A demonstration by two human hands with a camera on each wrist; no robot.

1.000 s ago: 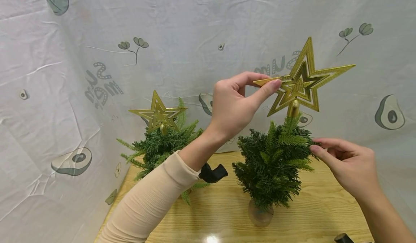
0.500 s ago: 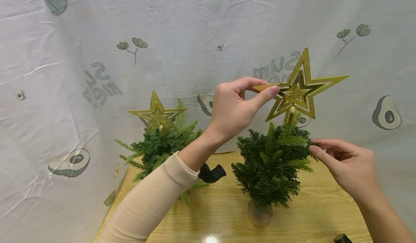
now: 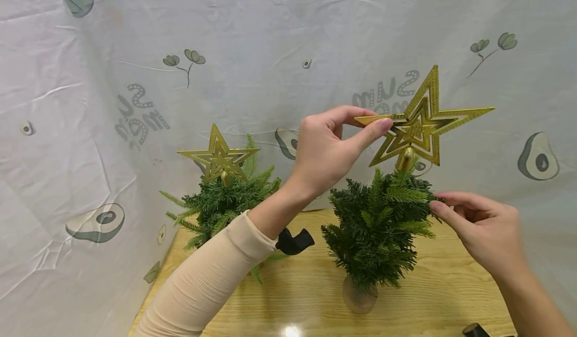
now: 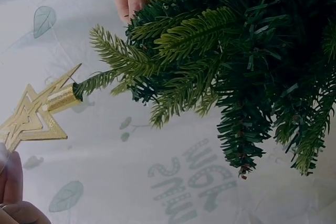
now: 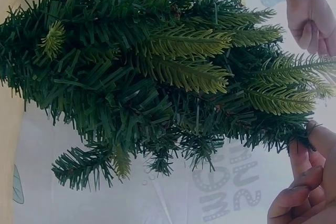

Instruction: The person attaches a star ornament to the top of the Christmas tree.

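Observation:
My left hand pinches the left point of a gold star tree topper between thumb and fingers. The star leans slightly over the right-hand small artificial Christmas tree. In the left wrist view, the topper's tubular socket has the tip of the tree's top sprig at its mouth; how deep the tip sits is hidden. At the tree's upper right side, my right hand pinches the end of a dark green branch. The right wrist view shows that branch end between thumb and fingers.
A second small tree with its own gold star stands at the left, partly behind my left sleeve. Both trees are on a wooden table. A printed sheet hangs behind. A black object shows at the bottom right edge.
My left hand has lowered the star toward the treetop, then shifted it slightly right. My right hand keeps its hold on the branch.

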